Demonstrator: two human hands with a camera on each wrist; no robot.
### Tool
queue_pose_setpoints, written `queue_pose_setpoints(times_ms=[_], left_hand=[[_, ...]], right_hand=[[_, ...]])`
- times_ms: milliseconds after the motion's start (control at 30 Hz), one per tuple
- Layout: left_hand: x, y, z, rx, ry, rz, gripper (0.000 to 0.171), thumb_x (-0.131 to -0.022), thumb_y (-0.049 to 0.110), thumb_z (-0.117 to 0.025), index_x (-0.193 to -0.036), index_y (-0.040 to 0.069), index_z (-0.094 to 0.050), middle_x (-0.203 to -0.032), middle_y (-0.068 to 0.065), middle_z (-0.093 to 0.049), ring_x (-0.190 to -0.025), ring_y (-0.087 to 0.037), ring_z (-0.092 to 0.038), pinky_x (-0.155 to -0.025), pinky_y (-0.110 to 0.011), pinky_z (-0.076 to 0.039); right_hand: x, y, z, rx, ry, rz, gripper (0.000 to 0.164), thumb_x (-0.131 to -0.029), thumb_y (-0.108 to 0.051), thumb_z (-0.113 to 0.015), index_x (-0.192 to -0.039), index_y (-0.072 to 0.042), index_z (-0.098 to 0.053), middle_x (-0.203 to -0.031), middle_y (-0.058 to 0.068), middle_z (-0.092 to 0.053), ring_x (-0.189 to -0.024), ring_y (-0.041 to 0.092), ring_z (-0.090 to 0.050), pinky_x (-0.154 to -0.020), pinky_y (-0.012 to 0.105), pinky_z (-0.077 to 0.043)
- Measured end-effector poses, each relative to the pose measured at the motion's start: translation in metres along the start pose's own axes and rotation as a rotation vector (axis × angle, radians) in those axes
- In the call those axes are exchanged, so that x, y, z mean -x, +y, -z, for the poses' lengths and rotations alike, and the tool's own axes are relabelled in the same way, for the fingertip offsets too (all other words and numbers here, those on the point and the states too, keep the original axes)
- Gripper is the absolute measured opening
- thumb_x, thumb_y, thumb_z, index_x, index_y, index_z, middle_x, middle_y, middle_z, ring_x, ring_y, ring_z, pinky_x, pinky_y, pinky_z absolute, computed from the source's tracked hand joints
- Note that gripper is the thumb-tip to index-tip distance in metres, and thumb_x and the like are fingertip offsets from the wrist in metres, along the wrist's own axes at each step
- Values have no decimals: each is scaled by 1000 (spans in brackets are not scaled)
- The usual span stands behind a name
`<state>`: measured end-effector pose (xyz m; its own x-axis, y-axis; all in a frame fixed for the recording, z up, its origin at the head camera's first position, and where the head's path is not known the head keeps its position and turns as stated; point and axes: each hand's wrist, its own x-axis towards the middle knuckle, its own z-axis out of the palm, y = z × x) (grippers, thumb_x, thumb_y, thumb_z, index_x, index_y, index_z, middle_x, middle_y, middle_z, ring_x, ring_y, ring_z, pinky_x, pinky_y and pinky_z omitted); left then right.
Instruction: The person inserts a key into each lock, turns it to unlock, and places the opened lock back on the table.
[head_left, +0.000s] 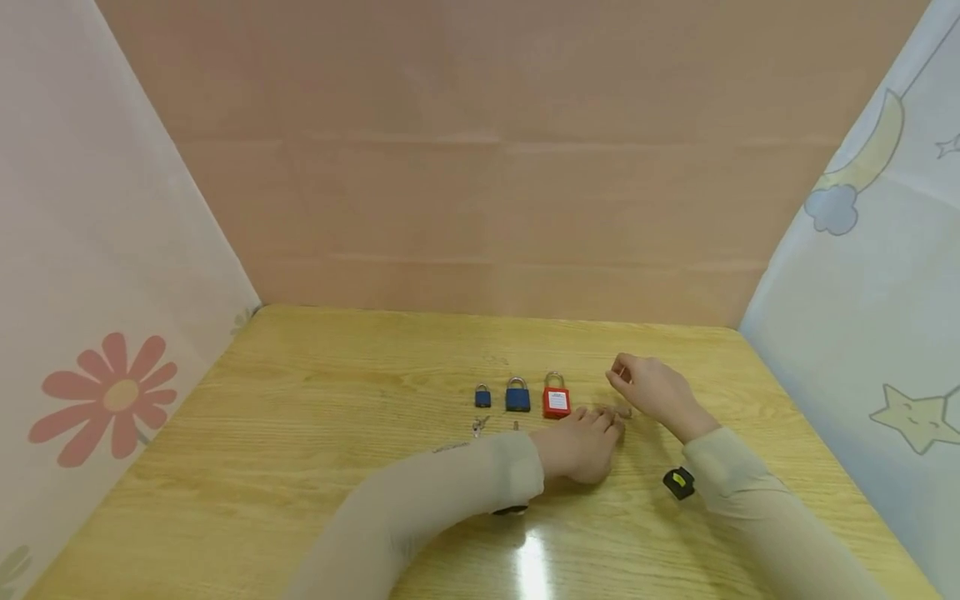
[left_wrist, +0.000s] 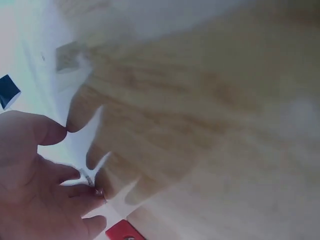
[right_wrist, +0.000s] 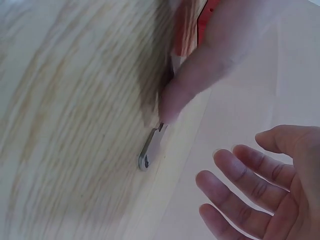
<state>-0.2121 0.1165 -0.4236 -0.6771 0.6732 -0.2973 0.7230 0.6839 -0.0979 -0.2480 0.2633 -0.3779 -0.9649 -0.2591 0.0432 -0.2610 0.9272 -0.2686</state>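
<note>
- Left hand (head_left: pixel 583 446) lay stretched out beside the red padlock (head_left: pixel 557 402), fingers extended and spread, clenched on nothing; one fingertip appeared to touch the narrow end of a metal key (right_wrist: pixel 145 156).
- That key lay flat on the table (head_left: pixel 322 375), to the right of the red padlock, its broad head uncovered.
- Right hand (head_left: pixel 652 390) hung just beyond it, raised off the wood, fingers loosely bent and grasping nothing.
- For so thin a piece, a light press on the narrow end seemed wise, leaving the head free for a thumb-and-finger pinch by its edges.
- Hard pushing risked skidding it away.
- With both hands so near, one probably needed to yield room.
- Lifting the left sleeve (head_left: pixel 450 483) looked prudent, since the small keys (head_left: pixel 480 427) below the small blue padlock (head_left: pixel 482 397) lay near it.
</note>
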Motion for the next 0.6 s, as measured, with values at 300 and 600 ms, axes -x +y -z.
queue_pose_setpoints(times_ms=[300,600], left_hand=[[-12,7,-6,-10,-23,28,74,-97,64,-28,-156,28,-4,-163,5,1,-149,-11,0,-120,-28,-7],[21,17,14,-181,-94,26,65,-99,60,-31,-155,33,-14,-158,11,-19,-146,-7,-19,-118,-26,-17]], right_hand=[[3,2,-3,-17,-14,-19,23,-99,-29,-52,-101,-8,-63,-92,9,-68,-61,14,-55,-50,29,-43],[2,5,-2,-6,12,1,22,-99,-27,-52,-100,-8,-63,-88,9,-68,-55,12,-51,-48,29,-41]])
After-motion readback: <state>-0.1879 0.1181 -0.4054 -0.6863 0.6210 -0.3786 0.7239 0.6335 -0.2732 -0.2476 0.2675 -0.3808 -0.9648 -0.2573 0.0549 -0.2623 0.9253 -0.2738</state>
